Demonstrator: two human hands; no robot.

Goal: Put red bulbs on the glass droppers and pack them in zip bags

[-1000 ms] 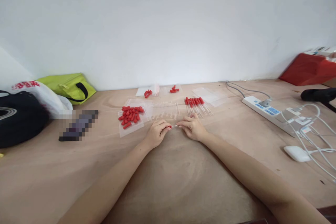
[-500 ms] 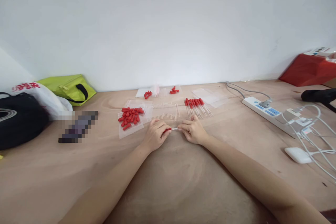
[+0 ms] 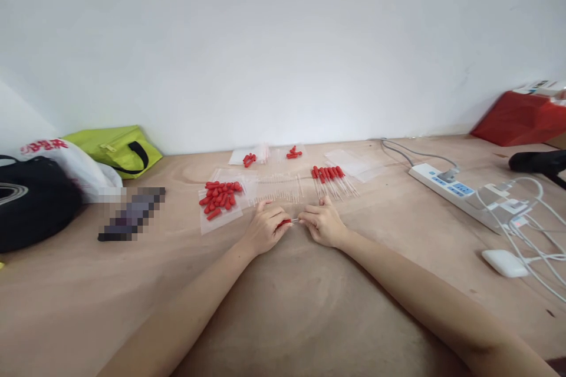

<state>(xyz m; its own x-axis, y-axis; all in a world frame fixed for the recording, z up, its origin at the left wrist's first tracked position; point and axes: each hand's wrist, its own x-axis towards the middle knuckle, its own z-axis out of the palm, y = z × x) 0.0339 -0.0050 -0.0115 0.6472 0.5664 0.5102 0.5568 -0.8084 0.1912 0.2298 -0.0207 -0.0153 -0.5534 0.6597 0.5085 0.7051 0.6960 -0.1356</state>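
Observation:
My left hand (image 3: 264, 228) is closed around a red rubber dropper bulb (image 3: 284, 223), whose end pokes out past the fingertips. From the bulb's mouth a thin glass dropper tube (image 3: 295, 221) runs across to my right hand (image 3: 325, 225), which pinches it; most of the tube is hidden by the fingers. Loose red bulbs (image 3: 223, 194) lie heaped on a clear plastic bag left of my hands. Just beyond the hands is a row of bare glass tubes (image 3: 280, 191). To the right, several droppers with red bulbs fitted (image 3: 329, 174) lie side by side.
Two small groups of red bulbs (image 3: 249, 159) lie on bags near the wall, beside flat clear bags (image 3: 354, 164). A power strip (image 3: 435, 179) with tangled white cables and a white charger (image 3: 504, 263) sits right. Bags, including a lime-green one (image 3: 117, 150), stand left.
My hands have come slightly closer together, and less of the glass tube shows between them. Both hands keep their grip. Things on the table lie as before.

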